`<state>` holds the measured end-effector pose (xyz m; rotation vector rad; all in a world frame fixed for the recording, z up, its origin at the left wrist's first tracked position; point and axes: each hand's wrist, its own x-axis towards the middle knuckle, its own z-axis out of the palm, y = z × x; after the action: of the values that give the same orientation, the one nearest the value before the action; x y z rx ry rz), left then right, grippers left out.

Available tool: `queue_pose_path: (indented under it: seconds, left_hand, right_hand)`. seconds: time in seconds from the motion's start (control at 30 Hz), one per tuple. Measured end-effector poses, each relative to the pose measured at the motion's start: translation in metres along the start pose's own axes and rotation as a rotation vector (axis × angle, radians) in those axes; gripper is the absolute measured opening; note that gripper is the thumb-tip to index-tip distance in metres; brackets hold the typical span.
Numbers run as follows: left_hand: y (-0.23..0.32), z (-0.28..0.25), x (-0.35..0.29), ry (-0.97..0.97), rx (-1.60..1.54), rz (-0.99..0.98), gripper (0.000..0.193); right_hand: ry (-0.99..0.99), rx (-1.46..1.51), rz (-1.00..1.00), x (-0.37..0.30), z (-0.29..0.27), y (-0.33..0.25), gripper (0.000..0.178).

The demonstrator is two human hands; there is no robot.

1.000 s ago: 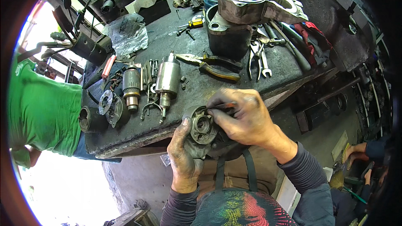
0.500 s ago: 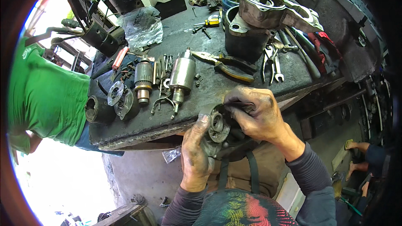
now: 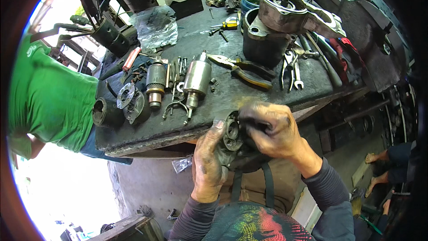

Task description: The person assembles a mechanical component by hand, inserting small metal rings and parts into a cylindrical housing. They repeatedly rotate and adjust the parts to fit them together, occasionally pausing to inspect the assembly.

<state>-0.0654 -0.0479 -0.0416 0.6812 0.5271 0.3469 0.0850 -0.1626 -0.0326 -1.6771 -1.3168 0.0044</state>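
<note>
My left hand (image 3: 207, 163) grips a grey metal housing (image 3: 231, 137) with round bores, holding it in front of the bench's near edge. Against its right side, my right hand (image 3: 278, 129) is closed, its fingers curled and smeared by motion; whatever they pinch is hidden. Beyond the housing on the bench stands a shiny metal cylinder (image 3: 197, 78). A forked lever (image 3: 175, 106) and an armature with a copper band (image 3: 155, 82) lie left of it. Combination pliers (image 3: 247, 72) with dark and yellow handles rest farther back.
A dark bench (image 3: 223, 98) spans the view. At its back right, a large metal casting (image 3: 281, 11) sits on a dark pot (image 3: 263, 47), beside wrenches (image 3: 298, 78). Round covers (image 3: 133, 107) lie at left. A person in a green shirt (image 3: 53, 93) stands beyond the bench's left end.
My right hand has shifted slightly down along the housing, its fingers now blurred. The left hand keeps its grip. The whole view has moved a little.
</note>
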Motion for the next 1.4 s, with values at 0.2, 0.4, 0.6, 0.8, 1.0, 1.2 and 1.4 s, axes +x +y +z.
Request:
queue_pose_path:
  seconds: [0.2, 0.4, 0.6, 0.8, 1.0, 1.2, 1.4]
  left_hand:
    - [0.002, 0.003, 0.001, 0.063, -0.004, 0.005, 0.035]
    - [0.000, 0.001, 0.003, 0.033, -0.084, 0.011, 0.038]
    - [0.000, 0.001, 0.003, 0.054, -0.046, 0.005, 0.040]
    - [0.004, -0.010, 0.010, -0.080, -0.125, 0.019, 0.042]
    - [0.004, -0.043, 0.000, -0.160, -0.201, -0.129, 0.062]
    - [-0.015, -0.037, 0.000, -0.359, -0.516, -0.169, 0.064]
    - [-0.019, -0.017, 0.007, -0.114, -0.116, 0.178, 0.050]
  right_hand:
    - [0.048, -0.044, -0.084, 0.003, 0.005, 0.003, 0.030]
    - [0.073, -0.081, -0.151, 0.010, 0.010, -0.007, 0.026]
    - [0.070, -0.013, 0.017, 0.012, 0.008, -0.014, 0.016]
    - [0.107, 0.046, 0.217, 0.015, 0.015, -0.009, 0.016]
    - [0.097, 0.142, 0.156, 0.002, 0.019, -0.025, 0.018]
    - [0.105, 0.136, 0.071, -0.018, 0.018, -0.048, 0.019]
    - [0.126, 0.160, 0.120, -0.027, 0.014, -0.065, 0.019]
